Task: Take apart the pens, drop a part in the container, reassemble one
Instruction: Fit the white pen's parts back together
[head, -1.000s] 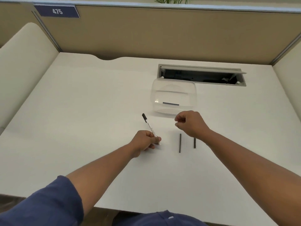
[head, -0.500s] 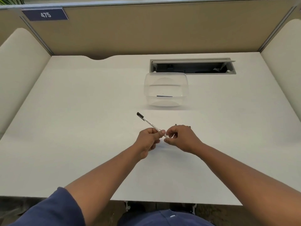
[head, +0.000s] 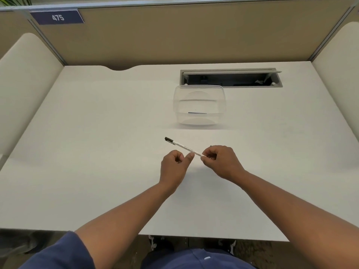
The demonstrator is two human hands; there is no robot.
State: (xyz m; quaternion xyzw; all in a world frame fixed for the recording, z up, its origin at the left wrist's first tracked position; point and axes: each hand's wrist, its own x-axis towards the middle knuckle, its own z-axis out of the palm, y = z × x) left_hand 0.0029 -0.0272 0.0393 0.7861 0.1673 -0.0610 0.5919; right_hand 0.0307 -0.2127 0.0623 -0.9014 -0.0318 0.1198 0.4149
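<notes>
Left hand (head: 173, 164) released the pen (head: 184, 147); right hand (head: 219, 160) now pinches it.

Container (head: 200, 105) on desk (head: 97, 133), behind pen (head: 183, 146).

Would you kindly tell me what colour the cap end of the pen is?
Black, on the slim white pen, seen in the head view.
</notes>
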